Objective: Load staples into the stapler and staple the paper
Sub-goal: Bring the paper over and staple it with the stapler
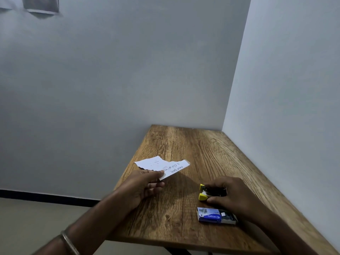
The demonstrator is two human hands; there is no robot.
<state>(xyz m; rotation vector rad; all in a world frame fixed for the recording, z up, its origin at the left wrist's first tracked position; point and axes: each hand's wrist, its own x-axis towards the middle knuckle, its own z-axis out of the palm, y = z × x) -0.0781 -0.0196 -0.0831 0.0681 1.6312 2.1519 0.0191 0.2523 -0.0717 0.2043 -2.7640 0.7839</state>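
Grip of the left hand (145, 183), at centre frame: thumb and fingers pinch the near edge of the paper (161, 165), holding it lifted just above the tabletop (193, 150). Grip of the right hand (233, 193), at lower right: thumb and fingers close around the stapler (203, 192), which rests on the wood. Pale walls fill the upper half and the right side of the frame and meet in a corner, into which the wooden tabletop is set; the wood grain runs from the near edge toward the far corner. Floor shows at lower left, with a dark skirting band along the wall's foot. The left forearm enters from the lower left and carries a metal bangle (69, 242) at the wrist. The paper is a white, torn-edged scrap bearing printed text that reads upside down from this view. A blue staple box (215, 215) lies flat on the tabletop just below the right hand, its inner tray slid partly out to the right. The stapler is dark with two yellow tips pointing left, toward the paper; most of its body is hidden under the fingers.
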